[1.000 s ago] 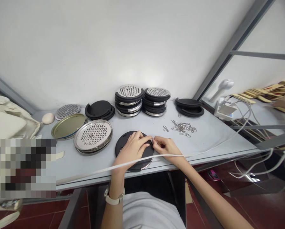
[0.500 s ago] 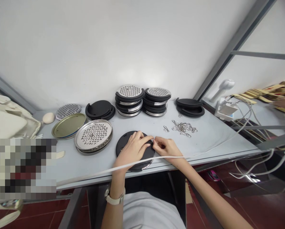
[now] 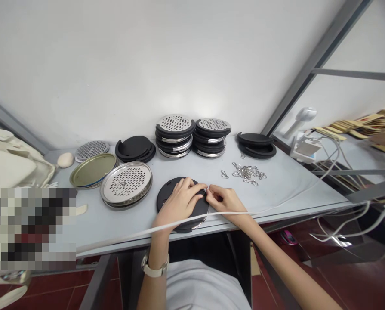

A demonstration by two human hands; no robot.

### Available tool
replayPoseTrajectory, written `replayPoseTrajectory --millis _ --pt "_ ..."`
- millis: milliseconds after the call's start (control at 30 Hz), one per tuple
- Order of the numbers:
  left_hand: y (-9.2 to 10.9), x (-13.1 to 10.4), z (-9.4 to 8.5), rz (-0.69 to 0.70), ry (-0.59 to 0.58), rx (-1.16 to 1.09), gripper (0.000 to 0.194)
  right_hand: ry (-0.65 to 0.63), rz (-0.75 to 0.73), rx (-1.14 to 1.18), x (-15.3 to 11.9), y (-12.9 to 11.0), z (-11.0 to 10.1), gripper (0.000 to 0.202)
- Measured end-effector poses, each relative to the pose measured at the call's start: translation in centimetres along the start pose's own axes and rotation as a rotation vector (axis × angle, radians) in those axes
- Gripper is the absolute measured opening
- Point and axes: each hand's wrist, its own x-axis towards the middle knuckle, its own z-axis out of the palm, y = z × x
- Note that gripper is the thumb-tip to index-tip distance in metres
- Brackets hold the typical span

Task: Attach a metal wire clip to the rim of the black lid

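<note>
Round black disc with a shiny silvery edge (image 3: 199,207) lies near the front of the grey counter (image 3: 282,181). The left hand (image 3: 178,207) rests across its top; the right hand (image 3: 225,200) curls at its right rim. Whether either grips anything, I cannot tell. Silvery metal clips (image 3: 247,172) lie beyond.

Bright, even white light leaves a soft glow on the wall (image 3: 186,69) and a glint on the metal rim (image 3: 201,223) of the black disc (image 3: 200,206); beneath the tabletop (image 3: 292,189) it is dim. Glare whitens the floor (image 3: 356,275) at right. Edges stretch; pixelation masks the lower left.
</note>
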Motion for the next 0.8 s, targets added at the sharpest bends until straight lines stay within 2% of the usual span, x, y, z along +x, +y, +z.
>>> replayPoseTrajectory --millis 800 --pt "0.00 0.00 0.09 0.004 0.012 -0.015 0.030 0.019 -0.013 0.004 -0.09 -0.10 -0.05 0.029"
